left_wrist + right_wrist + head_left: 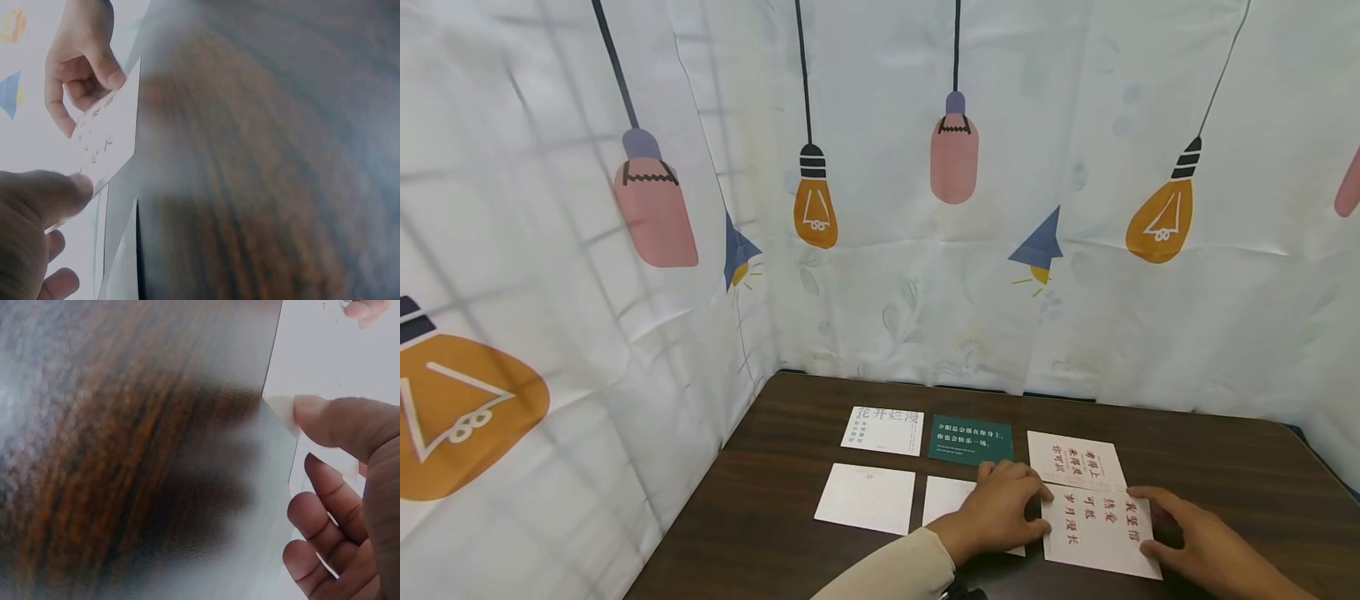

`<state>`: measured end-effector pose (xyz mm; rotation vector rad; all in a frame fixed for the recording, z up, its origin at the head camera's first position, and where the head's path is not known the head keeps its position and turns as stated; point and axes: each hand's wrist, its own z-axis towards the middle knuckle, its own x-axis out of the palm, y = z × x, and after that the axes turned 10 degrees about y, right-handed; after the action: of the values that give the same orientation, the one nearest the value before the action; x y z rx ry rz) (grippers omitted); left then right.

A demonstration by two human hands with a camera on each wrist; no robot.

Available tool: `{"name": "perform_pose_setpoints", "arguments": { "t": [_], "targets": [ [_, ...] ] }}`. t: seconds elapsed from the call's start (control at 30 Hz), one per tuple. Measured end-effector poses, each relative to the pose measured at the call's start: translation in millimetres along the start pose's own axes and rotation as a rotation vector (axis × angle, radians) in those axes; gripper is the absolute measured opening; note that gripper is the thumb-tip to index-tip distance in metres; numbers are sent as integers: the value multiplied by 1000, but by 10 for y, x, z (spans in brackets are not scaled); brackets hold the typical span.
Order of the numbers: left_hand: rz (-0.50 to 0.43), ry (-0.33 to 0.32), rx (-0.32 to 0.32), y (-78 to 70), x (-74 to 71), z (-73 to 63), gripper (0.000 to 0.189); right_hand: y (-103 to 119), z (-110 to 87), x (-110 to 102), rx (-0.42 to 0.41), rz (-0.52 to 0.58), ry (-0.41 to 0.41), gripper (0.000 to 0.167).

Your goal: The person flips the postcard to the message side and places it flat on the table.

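Observation:
A white card [1097, 533] with red Chinese writing is held by its two side edges, close over the table's front right part. My left hand [1000, 508] pinches its left edge, the thumb on the printed face in the left wrist view. At the opposite edge, my right hand [1198, 533] grips with the thumb near the corner, its other fingers curled below in the right wrist view. Just behind lies a similar card [1075, 458] with red writing, its near edge meeting the held card. Under my left forearm and hand, a white card [943, 496] is partly hidden.
On the dark wooden table [752, 517], a white card with grey writing [883, 431], a green card [970, 439] and a nearly blank white card [867, 498] lie in rows to the left. A white curtain [880, 317] printed with lamps hangs behind and at the left.

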<state>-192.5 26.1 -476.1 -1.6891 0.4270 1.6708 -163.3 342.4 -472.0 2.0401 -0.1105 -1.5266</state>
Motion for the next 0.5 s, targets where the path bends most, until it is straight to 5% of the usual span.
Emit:
{"name": "perform_pose_setpoints", "arguments": {
  "t": [0.23, 0.5],
  "targets": [
    [-108, -64, -48, -21, -4, 22, 36, -17, -58, 94, -186, -44, -224, 52],
    [-261, -113, -57, -10, -17, 19, 48, 10, -86, 36, -89, 11, -228, 39]
  ]
}}
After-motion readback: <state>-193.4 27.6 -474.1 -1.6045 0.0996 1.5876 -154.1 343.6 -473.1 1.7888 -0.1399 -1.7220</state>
